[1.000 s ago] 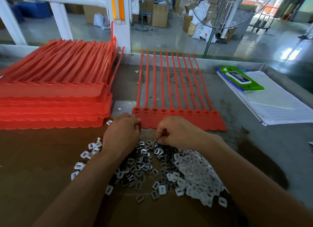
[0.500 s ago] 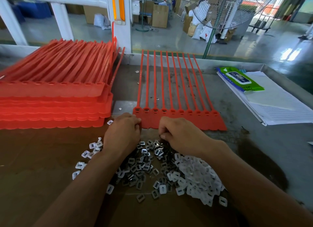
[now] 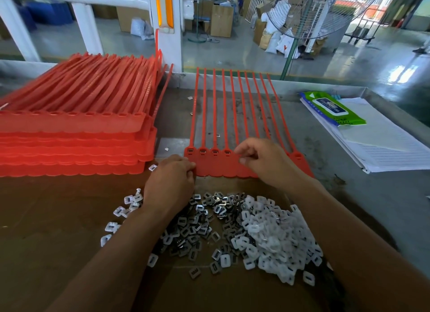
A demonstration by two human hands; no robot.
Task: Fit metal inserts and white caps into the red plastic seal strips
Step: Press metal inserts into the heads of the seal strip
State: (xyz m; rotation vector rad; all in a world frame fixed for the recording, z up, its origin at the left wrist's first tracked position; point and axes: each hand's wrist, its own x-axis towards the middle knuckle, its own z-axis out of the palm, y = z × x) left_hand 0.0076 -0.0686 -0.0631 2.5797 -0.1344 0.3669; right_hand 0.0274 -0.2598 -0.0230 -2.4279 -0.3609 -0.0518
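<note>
1. My left hand is curled up. Its fingertips hold the lower left corner of the red strip sheet.
2. My right hand is just over the wide ends of that sheet, near the middle. Its fingers are bent, and the thumb and first finger are pressed close together. I cannot tell if a little piece is between them.
3. The red strip sheet lies flat on the bench, in the middle of the frame. Its wide ends are joined in a row near me. Its ten thin tails point away to the top of the frame.
4. The four wide ends between my two hands each have a small slot with something grey in it.
5. Below my hands, in the lower middle of the frame, is a heap of metal inserts. A heap of white caps touches it on the right. A few more caps lie apart, to the left of my left arm.
6. Both heaps sit on brown cardboard.
7. On the left of the frame is a tall stack of red strips, just beside the flat sheet.
8. On the right of the frame, a green pack lies on white papers.
9. A big fan stands past the bench, in the upper right.
</note>
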